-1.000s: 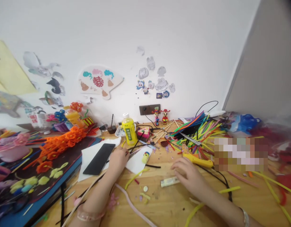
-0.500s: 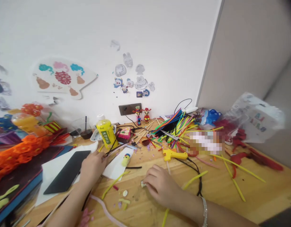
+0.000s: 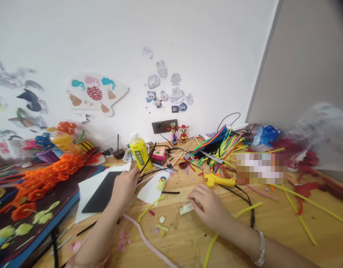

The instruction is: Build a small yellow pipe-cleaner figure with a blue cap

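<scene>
Shift: since half a second ago, the thin black fuzzy strip [image 3: 149,156] has tipped higher against the white-capped bottle of yellow drink [image 3: 138,150], and more of the short cream printed tube [image 3: 186,209] shows.
Pink strip: a long pale-pink fuzzy strip [image 3: 148,243] curves at six o'clock.
Right hand: the right hand [image 3: 206,204] has its fingers bent over the tube's end, the tube at nine o'clock from it — gripping or only touching, I cannot tell.
Left hand: the left hand [image 3: 128,184] pinches the black strip near its lower end; the strip slants toward one o'clock.
Black slab: a flat black rectangular slab [image 3: 100,199], nine o'clock from the left hand, partly behind it.
Glue gun: a yellow plastic glue gun [image 3: 220,181], one o'clock from the right hand.
Bundle: many-coloured fuzzy strips [image 3: 212,145], farther off — twelve o'clock from that hand.
</scene>
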A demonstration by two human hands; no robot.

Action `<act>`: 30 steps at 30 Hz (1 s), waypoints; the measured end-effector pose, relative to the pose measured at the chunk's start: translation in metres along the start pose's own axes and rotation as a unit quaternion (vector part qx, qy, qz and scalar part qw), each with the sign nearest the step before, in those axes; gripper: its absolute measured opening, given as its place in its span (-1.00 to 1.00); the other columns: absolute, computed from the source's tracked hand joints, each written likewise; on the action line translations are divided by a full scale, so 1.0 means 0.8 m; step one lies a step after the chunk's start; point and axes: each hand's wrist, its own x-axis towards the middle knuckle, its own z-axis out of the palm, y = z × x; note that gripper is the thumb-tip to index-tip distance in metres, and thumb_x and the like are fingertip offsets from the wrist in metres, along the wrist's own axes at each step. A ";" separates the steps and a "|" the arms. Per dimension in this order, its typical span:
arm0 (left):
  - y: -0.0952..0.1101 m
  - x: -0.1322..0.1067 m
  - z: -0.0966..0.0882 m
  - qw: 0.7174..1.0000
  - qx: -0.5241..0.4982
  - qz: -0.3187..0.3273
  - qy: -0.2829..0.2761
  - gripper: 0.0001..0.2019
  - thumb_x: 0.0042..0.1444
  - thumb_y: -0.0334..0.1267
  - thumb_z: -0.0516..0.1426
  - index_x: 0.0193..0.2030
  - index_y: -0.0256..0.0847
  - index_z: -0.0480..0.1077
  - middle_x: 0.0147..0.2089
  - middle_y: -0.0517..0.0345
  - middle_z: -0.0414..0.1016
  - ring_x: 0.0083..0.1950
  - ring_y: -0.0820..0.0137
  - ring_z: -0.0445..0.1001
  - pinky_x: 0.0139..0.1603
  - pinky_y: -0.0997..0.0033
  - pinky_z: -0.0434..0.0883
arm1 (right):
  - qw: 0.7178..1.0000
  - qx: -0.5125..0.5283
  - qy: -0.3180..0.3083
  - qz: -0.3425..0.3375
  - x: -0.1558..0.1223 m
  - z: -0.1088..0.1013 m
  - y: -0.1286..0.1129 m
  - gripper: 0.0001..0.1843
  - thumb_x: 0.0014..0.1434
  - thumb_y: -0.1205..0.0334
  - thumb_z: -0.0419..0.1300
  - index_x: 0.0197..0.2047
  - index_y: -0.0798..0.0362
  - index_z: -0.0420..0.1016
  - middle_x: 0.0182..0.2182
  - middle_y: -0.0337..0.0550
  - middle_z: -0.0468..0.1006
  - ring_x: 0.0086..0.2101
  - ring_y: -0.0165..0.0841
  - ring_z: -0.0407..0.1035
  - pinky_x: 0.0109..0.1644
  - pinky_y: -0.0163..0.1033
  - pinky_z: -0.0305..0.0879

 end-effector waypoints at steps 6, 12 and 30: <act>0.002 -0.002 0.007 0.999 -0.008 0.004 0.032 -0.78 0.15 -0.36 -0.06 -0.26 -0.26 0.41 -0.34 -0.01 0.52 -0.25 0.22 0.45 -0.29 0.35 0.30 | 0.999 0.000 -0.048 0.004 0.001 0.006 0.003 -0.76 0.01 0.51 0.11 -0.26 0.08 0.46 -0.25 -0.12 0.49 -0.17 -0.26 0.25 -0.07 -0.15 0.18; 0.046 -0.012 0.003 0.991 -0.043 0.120 0.050 -0.81 0.15 -0.32 0.02 -0.14 -0.18 0.42 -0.18 0.01 0.46 -0.14 0.23 0.35 -0.15 0.28 0.26 | 0.997 -0.013 -0.073 0.029 0.004 0.013 0.009 -0.73 0.10 0.40 0.10 -0.12 0.04 0.46 -0.07 -0.12 0.47 -0.04 -0.25 0.22 0.04 -0.10 0.13; 0.106 -0.041 0.013 0.941 -0.162 0.282 0.094 -0.81 0.23 -0.39 -0.07 -0.33 -0.25 0.33 -0.39 0.11 0.41 -0.30 0.32 0.28 -0.30 0.33 0.21 | 0.998 0.029 0.003 0.047 0.007 0.014 0.009 -0.82 0.12 0.38 0.09 -0.19 0.06 0.42 -0.24 -0.10 0.48 -0.18 -0.26 0.29 -0.09 -0.15 0.20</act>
